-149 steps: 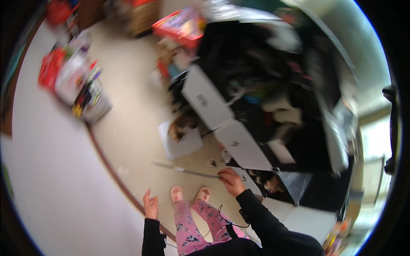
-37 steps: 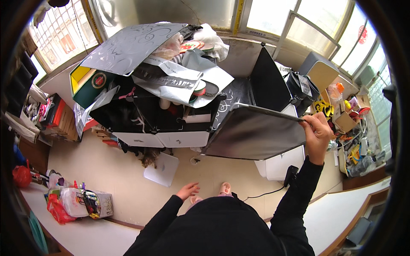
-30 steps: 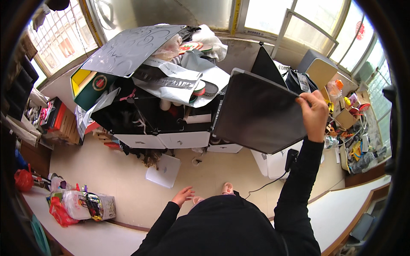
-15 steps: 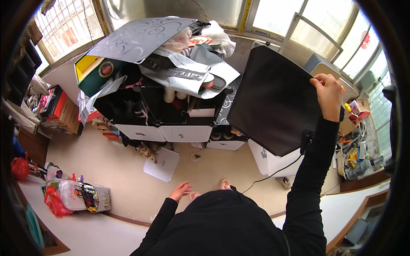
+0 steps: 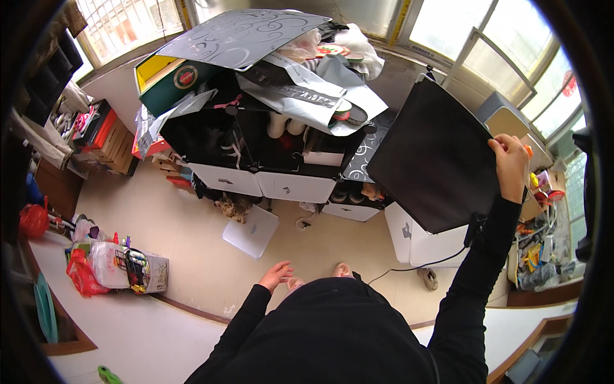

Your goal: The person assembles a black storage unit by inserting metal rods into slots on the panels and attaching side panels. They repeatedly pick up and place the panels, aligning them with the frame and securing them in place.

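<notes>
My right hand [image 5: 510,168] is out to the right, fingers and thumb pinching the right edge of a large square black panel [image 5: 435,157]. The panel is tilted beside the right end of a cube shoe rack [image 5: 329,153]; a dark connector [image 5: 475,229] shows near its lower corner, by my sleeve. My left hand [image 5: 276,275] hangs low in front of me, fingers loosely stretched, holding nothing. Shoes [image 5: 286,125] stand inside the rack, whose white doors [image 5: 296,187] hang folded down. Behind the panel's lower edge is a white door or box [image 5: 400,232].
A grey patterned panel [image 5: 243,38], a green box [image 5: 176,83] and plastic bags [image 5: 320,89] are piled on the rack. A white panel [image 5: 251,232] lies on the floor. Cardboard boxes [image 5: 115,150] stand left, a filled basket [image 5: 157,274] nearer. A black cord [image 5: 416,269] trails by my feet; clutter [image 5: 537,262] lines the right.
The head view has shifted, so the room appears farther right and higher. My right hand and the black panel have come down slightly against the windows. My left hand is nearly unchanged.
</notes>
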The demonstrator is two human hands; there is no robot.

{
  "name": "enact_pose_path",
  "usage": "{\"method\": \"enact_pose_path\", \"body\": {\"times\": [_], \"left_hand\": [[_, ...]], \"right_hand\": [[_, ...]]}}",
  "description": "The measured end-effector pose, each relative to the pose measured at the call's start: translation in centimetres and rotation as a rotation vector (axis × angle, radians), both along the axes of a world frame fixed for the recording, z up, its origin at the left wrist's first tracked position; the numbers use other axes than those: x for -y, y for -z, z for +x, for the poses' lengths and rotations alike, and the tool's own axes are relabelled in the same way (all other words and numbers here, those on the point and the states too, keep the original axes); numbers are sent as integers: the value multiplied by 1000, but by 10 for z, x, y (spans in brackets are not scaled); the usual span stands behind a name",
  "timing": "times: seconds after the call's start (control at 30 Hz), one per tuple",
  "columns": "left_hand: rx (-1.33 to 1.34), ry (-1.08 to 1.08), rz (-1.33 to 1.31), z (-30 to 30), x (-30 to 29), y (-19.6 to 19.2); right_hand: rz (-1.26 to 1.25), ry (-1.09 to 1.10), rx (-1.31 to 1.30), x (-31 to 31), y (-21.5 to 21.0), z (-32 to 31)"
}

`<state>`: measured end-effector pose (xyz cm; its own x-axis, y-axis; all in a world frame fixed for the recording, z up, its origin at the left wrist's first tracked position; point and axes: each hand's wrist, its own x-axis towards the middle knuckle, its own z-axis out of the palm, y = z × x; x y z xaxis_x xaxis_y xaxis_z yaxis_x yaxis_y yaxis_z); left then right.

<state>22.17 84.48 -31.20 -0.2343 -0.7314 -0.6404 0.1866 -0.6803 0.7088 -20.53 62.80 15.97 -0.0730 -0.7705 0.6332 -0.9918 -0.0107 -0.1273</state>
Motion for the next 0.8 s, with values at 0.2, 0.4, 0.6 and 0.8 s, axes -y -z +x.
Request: {"method": "enact_pose_path", "body": {"times": [0.2,0.4,0.6,0.8], "left_hand": [[8,-25,10,1,-8,0],[8,-25,33,-5,-4,4],[15,-8,40,-12,1,5],[35,-13,26,-9,4,4]], "right_hand": [[-31,-17,25,5,9,-2],[19,156,0,17,2,-3],[-17,197,23,47,1,5],[-38,267,0,116,0,15]]}}
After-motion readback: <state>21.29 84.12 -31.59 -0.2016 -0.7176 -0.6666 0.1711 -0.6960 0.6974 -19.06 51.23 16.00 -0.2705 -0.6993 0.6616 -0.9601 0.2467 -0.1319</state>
